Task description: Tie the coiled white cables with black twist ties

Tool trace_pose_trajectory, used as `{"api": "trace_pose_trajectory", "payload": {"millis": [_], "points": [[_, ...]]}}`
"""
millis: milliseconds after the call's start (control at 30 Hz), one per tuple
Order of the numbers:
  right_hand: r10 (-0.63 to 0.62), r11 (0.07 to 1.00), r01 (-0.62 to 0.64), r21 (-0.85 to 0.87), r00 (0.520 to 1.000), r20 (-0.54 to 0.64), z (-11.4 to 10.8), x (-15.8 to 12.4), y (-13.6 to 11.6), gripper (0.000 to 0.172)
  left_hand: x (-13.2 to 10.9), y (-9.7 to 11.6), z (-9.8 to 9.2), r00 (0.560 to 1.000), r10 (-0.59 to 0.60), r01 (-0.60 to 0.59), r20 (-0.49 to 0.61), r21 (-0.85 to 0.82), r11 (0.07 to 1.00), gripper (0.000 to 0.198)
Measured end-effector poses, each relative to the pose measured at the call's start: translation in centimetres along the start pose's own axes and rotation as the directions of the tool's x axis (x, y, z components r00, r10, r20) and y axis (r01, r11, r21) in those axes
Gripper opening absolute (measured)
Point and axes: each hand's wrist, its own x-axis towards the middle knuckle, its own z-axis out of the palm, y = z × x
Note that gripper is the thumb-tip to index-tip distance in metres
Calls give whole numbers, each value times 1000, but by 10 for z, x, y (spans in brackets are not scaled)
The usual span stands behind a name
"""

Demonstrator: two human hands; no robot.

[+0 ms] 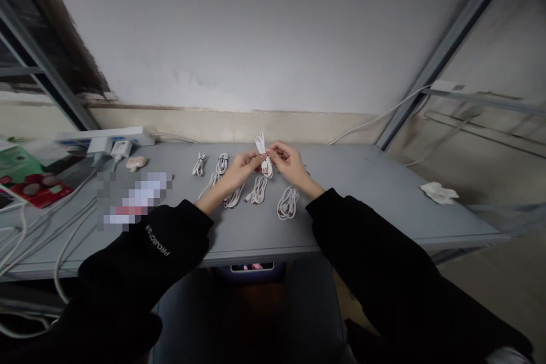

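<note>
Both hands meet above the back middle of the grey desk point(358, 216), pinching one white cable bundle point(261, 142) at its waist. My left hand point(244, 169) closes on it from the left, and my right hand point(290, 165) from the right. Its loops stick out above and below the fingers. Beneath and around the hands lie other coiled white cables: one bundle point(258, 190) just below, another point(288, 203) to the right, and one point(233, 196) partly behind my left wrist. Two tied bundles, a far-left one point(199, 165) and its neighbour point(222, 163), rest farther back.
At the back left is a white power strip point(106, 136) with plugged-in chargers point(121, 149). Near it lies a small pale case point(136, 163). Loose cords point(68, 239) trail over the left edge. A crumpled tissue point(438, 193) lies at right; a purple bin point(251, 274) stands below.
</note>
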Motion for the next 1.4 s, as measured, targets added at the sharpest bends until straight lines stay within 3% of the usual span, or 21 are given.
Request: {"api": "trace_pose_trajectory", "payload": {"millis": [100, 300, 433, 533, 667, 800, 867, 933, 1100, 1267, 1400], "points": [[-63, 991, 61, -115, 998, -15, 1, -3, -1, 31, 2, -2, 1, 999, -25, 28, 37, -67, 997, 32], [-104, 980, 99, -173, 994, -19, 0, -4, 2, 26, 2, 4, 6, 983, -183, 184, 23, -206, 961, 27], [-89, 986, 84, -145, 996, -26, 3, -4, 3, 28, 0, 6, 6, 982, -185, 189, 40, -267, 945, 23], [-43, 985, 39, -169, 999, -22, 5, -5, 3, 30, 3, 3, 1, 982, -186, 186, 22, -208, 960, 27], [-11, 949, 6, -314, 1000, -15, 3, -4, 8, 26, 10, 0, -13, 965, -225, 208, -134, -130, 969, 33], [-8, 879, 16, -476, 1000, 20, -1, -3, 16, 24, 17, -3, -29, 890, -303, 252, -341, -187, 949, 24], [16, 837, 40, -546, 995, 97, -3, -3, 19, 28, 19, -6, -34, 878, -308, 253, -366, -192, 948, 17], [54, 804, 65, -591, 982, 182, -3, -4, 19, 31, 20, -8, -37, 891, -304, 278, -338, -123, 953, 12], [150, 750, 104, -653, 935, 321, -1, -7, 17, 34, 18, -17, -38, 919, -232, 316, -318, 247, 916, 5], [209, 709, 104, -697, 913, 350, 1, -7, 19, 37, 17, -32, -37, 942, -99, 234, -320, 420, 877, 20], [254, 656, 110, -747, 900, 355, 2, -6, 12, 39, 17, -42, -38, 956, -95, 230, -278, 507, 831, 18]]}}
